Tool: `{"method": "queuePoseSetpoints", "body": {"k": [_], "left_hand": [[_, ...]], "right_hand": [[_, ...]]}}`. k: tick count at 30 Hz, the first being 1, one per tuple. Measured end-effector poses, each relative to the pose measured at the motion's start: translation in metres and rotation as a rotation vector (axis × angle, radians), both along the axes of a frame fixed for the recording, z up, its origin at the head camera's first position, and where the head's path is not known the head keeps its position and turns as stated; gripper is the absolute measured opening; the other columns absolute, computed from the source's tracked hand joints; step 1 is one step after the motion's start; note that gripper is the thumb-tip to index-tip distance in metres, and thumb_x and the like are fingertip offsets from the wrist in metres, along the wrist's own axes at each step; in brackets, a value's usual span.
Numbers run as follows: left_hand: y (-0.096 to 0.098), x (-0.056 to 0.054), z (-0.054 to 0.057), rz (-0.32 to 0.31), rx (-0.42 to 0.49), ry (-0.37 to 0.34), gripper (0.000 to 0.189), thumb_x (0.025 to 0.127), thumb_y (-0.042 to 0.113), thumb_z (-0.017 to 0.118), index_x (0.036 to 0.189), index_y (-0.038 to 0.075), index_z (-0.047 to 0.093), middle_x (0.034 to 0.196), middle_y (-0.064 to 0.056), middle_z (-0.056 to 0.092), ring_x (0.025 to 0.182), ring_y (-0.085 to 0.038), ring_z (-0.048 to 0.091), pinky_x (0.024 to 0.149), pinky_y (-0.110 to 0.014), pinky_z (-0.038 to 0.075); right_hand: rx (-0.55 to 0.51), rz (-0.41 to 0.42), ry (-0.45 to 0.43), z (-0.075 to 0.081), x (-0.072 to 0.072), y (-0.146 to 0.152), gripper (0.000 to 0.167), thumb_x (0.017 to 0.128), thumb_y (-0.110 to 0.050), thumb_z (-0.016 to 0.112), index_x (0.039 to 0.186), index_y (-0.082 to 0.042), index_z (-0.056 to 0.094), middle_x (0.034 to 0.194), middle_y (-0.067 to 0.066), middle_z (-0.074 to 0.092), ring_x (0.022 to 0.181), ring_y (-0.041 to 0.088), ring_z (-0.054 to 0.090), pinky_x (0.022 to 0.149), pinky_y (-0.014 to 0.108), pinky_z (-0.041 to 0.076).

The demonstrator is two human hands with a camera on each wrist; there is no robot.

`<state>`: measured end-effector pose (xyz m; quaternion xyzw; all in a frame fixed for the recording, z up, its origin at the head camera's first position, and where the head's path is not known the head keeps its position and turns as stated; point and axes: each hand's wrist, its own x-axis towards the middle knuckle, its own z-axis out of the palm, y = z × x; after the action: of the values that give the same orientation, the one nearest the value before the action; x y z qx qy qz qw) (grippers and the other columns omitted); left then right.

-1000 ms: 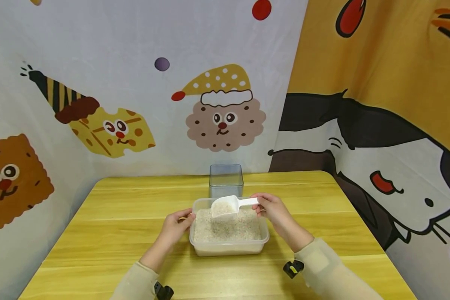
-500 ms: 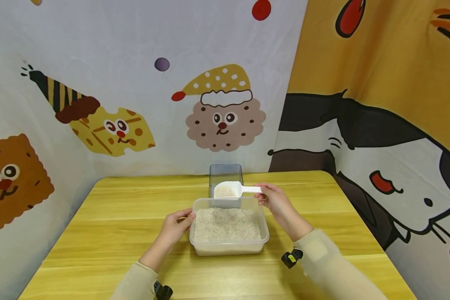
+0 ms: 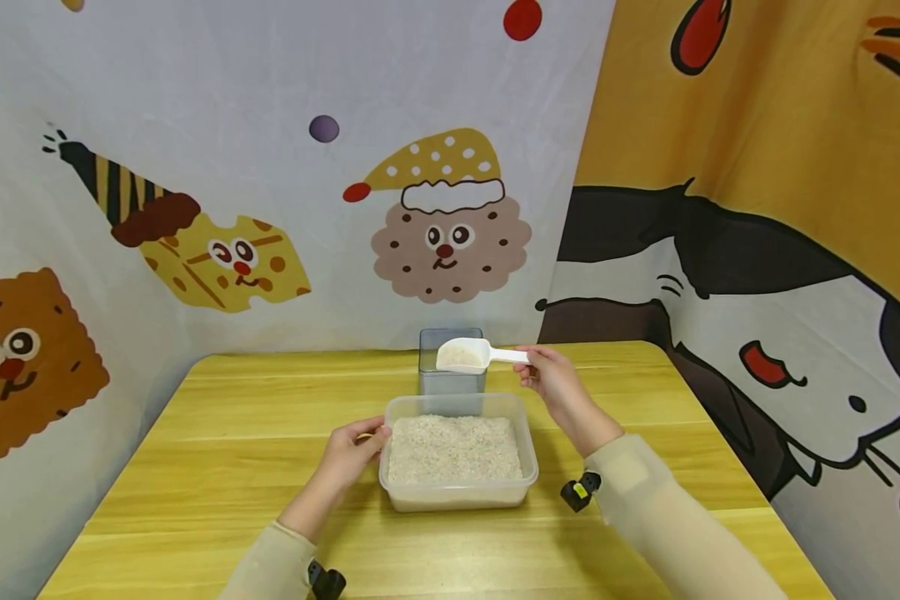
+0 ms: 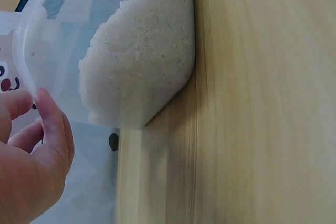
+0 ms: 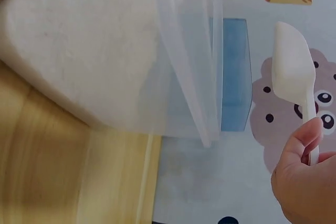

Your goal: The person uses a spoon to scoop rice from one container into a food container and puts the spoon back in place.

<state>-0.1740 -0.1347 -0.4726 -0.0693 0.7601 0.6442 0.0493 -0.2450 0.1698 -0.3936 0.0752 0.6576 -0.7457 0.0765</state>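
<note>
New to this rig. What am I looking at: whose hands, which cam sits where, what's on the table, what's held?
No robot here: a person works bare-handed. The widest view comes from a camera worn on the head; the other two come from one on each wrist and look turned sideways. On the wood-look table stand a clear tub of pale grains and, behind it, a bluish see-through container. The left hand pinches the tub's rim; the right hand holds a white scoop, with some grains in it, by its handle.

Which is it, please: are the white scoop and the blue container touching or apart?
Apart: the right wrist view shows a strip of patterned backdrop between the white scoop and the blue container.
</note>
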Motion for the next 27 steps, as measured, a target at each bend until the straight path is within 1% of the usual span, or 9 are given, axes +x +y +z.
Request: {"method": "queuePoseSetpoints", "body": {"k": [3, 7, 11, 15, 22, 27], "left_hand": [[0.0, 0.0, 0.0, 0.002, 0.004, -0.003, 0.039, 0.091, 0.016, 0.064, 0.124, -0.005, 0.059, 0.105, -0.01, 0.061, 0.089, -0.011, 0.06, 0.077, -0.028, 0.056], [0.0, -0.001, -0.001, 0.004, 0.002, -0.003, 0.039, 0.091, 0.015, 0.064, 0.124, -0.005, 0.059, 0.106, -0.011, 0.061, 0.089, -0.011, 0.06, 0.076, -0.028, 0.056], [0.0, -0.001, -0.001, 0.005, -0.008, 0.001, 0.039, 0.091, 0.015, 0.064, 0.123, -0.005, 0.059, 0.107, -0.012, 0.062, 0.089, -0.011, 0.06, 0.076, -0.027, 0.056], [0.0, -0.001, -0.001, 0.002, -0.01, 0.007, 0.038, 0.091, 0.014, 0.064, 0.123, -0.006, 0.059, 0.106, -0.012, 0.062, 0.087, -0.011, 0.06, 0.074, -0.026, 0.056], [0.0, 0.0, 0.0, -0.009, -0.003, 0.009, 0.04, 0.091, 0.015, 0.064, 0.124, -0.006, 0.058, 0.106, -0.012, 0.062, 0.087, -0.011, 0.06, 0.073, -0.026, 0.056], [-0.001, 0.0, 0.0, -0.009, 0.008, 0.002, 0.04, 0.091, 0.015, 0.064, 0.125, -0.006, 0.058, 0.107, -0.011, 0.062, 0.088, -0.01, 0.06, 0.075, -0.027, 0.056]], "right_hand": [[0.011, -0.005, 0.015, 0.002, -0.004, 0.002, 0.035, 0.104, -0.012, 0.033, 0.128, 0.009, 0.047, 0.071, -0.002, 0.06, 0.062, 0.006, 0.05, 0.058, 0.015, 0.045], [0.015, -0.025, 0.014, 0.002, -0.009, 0.004, 0.034, 0.103, -0.012, 0.034, 0.127, 0.009, 0.047, 0.07, -0.002, 0.06, 0.061, 0.006, 0.05, 0.057, 0.016, 0.046], [0.011, -0.042, 0.008, 0.0, -0.012, 0.005, 0.035, 0.103, -0.012, 0.035, 0.129, 0.009, 0.045, 0.07, -0.001, 0.06, 0.06, 0.006, 0.05, 0.057, 0.015, 0.046], [0.031, -0.057, 0.026, -0.002, -0.015, 0.005, 0.034, 0.103, -0.012, 0.035, 0.127, 0.009, 0.046, 0.07, -0.001, 0.06, 0.06, 0.006, 0.051, 0.057, 0.015, 0.046], [0.128, -0.099, 0.107, 0.0, -0.018, 0.008, 0.031, 0.102, -0.011, 0.037, 0.121, 0.01, 0.052, 0.068, -0.003, 0.058, 0.062, 0.007, 0.053, 0.056, 0.016, 0.048], [0.21, -0.111, 0.187, 0.003, -0.017, 0.009, 0.03, 0.102, -0.01, 0.039, 0.117, 0.011, 0.054, 0.071, 0.001, 0.058, 0.062, 0.008, 0.053, 0.055, 0.016, 0.048]]}}
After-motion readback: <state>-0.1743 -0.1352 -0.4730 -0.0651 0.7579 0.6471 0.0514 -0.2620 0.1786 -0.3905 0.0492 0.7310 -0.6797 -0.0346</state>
